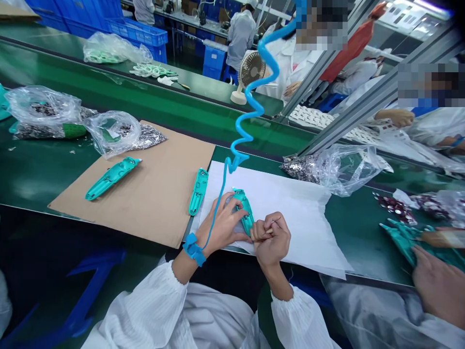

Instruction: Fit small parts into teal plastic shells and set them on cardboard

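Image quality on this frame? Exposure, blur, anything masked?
Head view: left hand, right hand and white sheet evenly lit, fairly sharp; ceiling light glares; top-right corner black; under the bench, deep shadow; neighbour's hand looks softer; two pixelated patches upper right; scene tilted.

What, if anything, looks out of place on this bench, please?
The white sheet has an uneven right edge rather than a straight one, and pale specks lie loose, like stray scraps, near the left bags.
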### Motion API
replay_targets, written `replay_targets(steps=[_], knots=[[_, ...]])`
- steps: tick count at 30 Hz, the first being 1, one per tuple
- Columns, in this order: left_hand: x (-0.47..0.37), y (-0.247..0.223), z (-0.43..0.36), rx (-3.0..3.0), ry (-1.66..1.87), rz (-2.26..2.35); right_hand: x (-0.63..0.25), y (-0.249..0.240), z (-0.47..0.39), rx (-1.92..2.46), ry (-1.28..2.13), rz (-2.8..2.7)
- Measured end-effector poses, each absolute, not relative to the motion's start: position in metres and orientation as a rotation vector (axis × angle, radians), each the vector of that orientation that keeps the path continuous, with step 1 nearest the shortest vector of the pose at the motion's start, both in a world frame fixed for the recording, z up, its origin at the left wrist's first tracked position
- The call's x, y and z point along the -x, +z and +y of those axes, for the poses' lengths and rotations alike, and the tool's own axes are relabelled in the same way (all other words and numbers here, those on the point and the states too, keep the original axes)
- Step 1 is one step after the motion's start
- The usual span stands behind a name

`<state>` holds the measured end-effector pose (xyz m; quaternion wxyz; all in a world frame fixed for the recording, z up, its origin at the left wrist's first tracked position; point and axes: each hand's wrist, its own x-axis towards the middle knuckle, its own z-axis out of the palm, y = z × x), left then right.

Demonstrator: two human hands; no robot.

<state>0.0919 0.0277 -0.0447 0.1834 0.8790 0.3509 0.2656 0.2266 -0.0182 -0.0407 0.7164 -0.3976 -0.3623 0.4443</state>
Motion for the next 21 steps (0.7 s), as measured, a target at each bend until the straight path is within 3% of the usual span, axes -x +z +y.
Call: replay_targets(steps=[21], knots=[[-0.089,-0.042,0.026,-2.462,0.814,0.996,-0.227,-0.065,-0.022,1.089,0.936,-1.130]])
